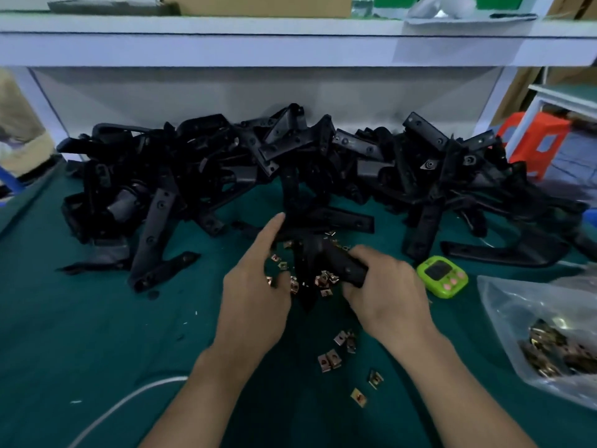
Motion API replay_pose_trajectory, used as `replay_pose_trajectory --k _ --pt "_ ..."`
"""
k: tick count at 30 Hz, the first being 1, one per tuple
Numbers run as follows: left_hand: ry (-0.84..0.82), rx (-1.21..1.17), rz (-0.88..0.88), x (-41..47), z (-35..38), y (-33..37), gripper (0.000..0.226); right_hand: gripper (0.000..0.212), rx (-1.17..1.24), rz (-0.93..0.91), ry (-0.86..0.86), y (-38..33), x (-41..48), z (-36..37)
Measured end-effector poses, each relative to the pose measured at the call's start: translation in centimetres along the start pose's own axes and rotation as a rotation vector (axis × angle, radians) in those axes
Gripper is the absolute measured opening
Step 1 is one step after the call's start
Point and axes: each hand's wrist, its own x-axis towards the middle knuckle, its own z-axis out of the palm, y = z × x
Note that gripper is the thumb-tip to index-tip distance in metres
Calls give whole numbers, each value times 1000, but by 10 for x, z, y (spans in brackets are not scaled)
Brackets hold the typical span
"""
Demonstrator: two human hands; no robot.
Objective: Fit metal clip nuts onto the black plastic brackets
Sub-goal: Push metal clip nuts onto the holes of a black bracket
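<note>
A black plastic bracket point(318, 253) lies at the centre of the green mat, over a scatter of copper-coloured clip nuts point(324, 281). My right hand point(384, 292) grips the bracket's right arm near its end. My left hand point(255, 282) reaches in from the left with its index finger stretched out to the bracket's upper edge; its other fingers curl down among the nuts, and I cannot tell whether they pinch one. More loose clip nuts point(336, 354) lie nearer to me between my forearms.
A long heap of black brackets point(290, 156) fills the back of the mat under a white shelf point(226, 43). A green timer point(442, 276) sits right of my hands. A clear bag of clip nuts point(549, 344) lies at right. A white cable point(129, 399) crosses the front left.
</note>
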Motion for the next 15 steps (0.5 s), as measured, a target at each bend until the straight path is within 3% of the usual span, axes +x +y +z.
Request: replay_pose_trajectory --k 3,5,9,15 --pt "-144 284 -127 1 -2 -14 73 21 -52 55 -14 9 4 3" --pt "-183 404 -111 0 2 -20 58 20 -54 82 -24 12 7 7" --pt "-189 340 -14 -1 8 -19 27 30 -40 96 -35 17 10 11" --pt "-185 300 -59 -2 12 -18 32 30 0 119 -70 22 11 11"
